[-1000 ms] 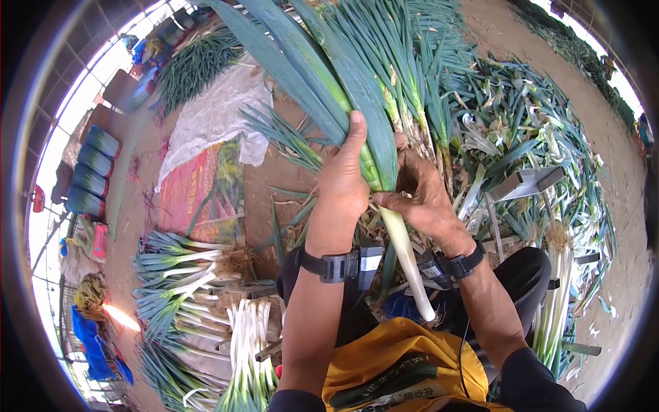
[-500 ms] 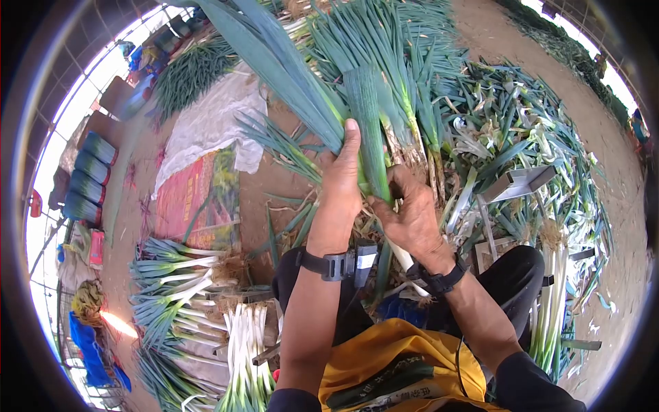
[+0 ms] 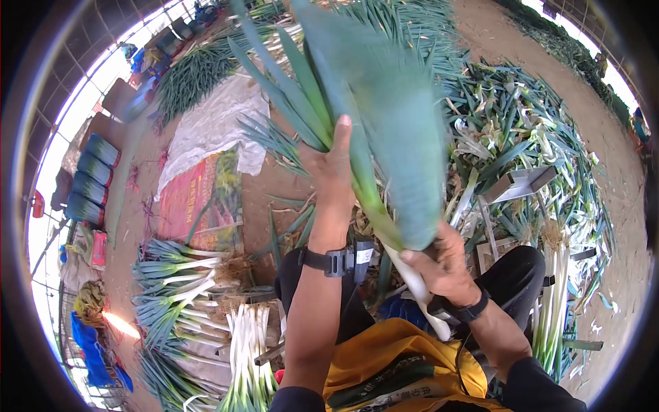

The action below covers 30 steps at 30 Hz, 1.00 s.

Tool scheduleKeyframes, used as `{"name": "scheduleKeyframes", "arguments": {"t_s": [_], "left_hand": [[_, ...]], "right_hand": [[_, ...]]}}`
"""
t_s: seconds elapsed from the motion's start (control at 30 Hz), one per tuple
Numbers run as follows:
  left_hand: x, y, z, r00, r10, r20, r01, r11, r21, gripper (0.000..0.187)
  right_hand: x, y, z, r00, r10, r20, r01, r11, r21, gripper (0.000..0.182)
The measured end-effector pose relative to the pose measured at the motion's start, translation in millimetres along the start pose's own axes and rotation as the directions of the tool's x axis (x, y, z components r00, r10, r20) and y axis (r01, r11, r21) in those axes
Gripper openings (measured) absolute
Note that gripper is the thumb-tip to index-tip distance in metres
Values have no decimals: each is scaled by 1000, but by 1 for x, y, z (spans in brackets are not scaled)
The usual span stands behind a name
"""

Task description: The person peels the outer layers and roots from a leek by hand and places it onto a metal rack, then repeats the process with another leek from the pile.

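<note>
A large leek (image 3: 415, 280) slants across the middle, its white root end low over my lap and its green leaves up and away from me. My left hand (image 3: 331, 168) is closed round it where the leaves fan out, thumb pointing up. My right hand (image 3: 446, 268) is closed beside the white stem, pinching the lower end of a wide outer leaf (image 3: 405, 130). That leaf stands apart from the stem and is smeared by motion. Part of my right fingers is hidden behind the leaf.
Trimmed leeks (image 3: 182, 281) lie in a stack at the left, with white-stemmed leeks (image 3: 247, 343) nearer me. A heap of stripped leaves (image 3: 522, 130) covers the right side, beside a metal bracket (image 3: 518, 185). A white cloth (image 3: 206, 137) lies at back left.
My right hand has moved down and toward me, drawing the wide leaf away from the stem. More white stem shows now. My left hand has kept its grip almost in place.
</note>
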<state>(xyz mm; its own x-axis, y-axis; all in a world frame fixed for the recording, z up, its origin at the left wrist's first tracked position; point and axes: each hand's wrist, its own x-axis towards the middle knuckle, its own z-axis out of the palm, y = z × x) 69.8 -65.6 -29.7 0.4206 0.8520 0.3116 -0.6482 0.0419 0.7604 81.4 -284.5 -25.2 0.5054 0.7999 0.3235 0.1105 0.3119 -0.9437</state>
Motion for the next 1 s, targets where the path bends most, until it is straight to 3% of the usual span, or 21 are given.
{"name": "scheduleKeyframes", "arguments": {"t_s": [0.03,0.1,0.13,0.2,0.23,0.3,0.37,0.43,0.47,0.53,0.6,0.7,0.77,0.97,1.0], "left_hand": [[2,0,1,1000,0,0,0,1000,0,44],[3,-2,2,991,15,-134,20,967,255,42],[-1,-4,6,991,13,-134,21,968,251,42],[-17,-6,20,965,-226,-130,215,972,-92,43],[-22,-4,23,965,-230,-124,219,971,-95,43],[-29,-1,27,841,-536,81,525,770,-363,43],[-30,-5,26,817,-554,162,570,732,-373,45],[-31,-11,22,690,-619,375,723,622,-300,46],[-34,-7,29,644,-685,340,765,572,-297,44],[-35,-22,26,678,-672,299,735,620,-274,41],[-35,-24,27,709,-657,255,705,663,-252,37],[-31,-15,30,748,-631,206,663,692,-286,25],[-30,-6,37,794,-607,14,585,759,-285,24],[2,-8,2,784,-590,-194,507,789,-347,18],[5,-3,-3,794,-555,-246,468,818,-335,18]], "right_hand": [[-4,-7,-1,994,89,-67,-72,971,227,29],[-18,7,-22,995,94,-27,-82,956,280,37],[-19,11,-26,992,108,-65,-83,946,312,39],[-16,7,-29,986,126,-108,-82,937,339,42],[-10,2,-27,982,130,-138,-68,922,380,43],[1,0,-29,975,130,-183,-42,906,420,45],[10,8,-34,966,164,-202,-70,912,405,47],[18,7,-35,968,139,-211,-33,897,441,48],[20,8,-35,966,140,-217,-36,905,424,48],[18,10,-37,963,145,-228,-40,912,409,48],[10,10,-38,986,102,-129,-54,943,329,46],[-6,8,-37,991,91,-99,-47,924,380,45],[-16,1,-38,991,63,-117,-3,891,453,38],[-51,-38,-85,991,-17,-129,60,940,337,37],[-62,-43,-103,981,-21,-194,78,952,296,40]]}}
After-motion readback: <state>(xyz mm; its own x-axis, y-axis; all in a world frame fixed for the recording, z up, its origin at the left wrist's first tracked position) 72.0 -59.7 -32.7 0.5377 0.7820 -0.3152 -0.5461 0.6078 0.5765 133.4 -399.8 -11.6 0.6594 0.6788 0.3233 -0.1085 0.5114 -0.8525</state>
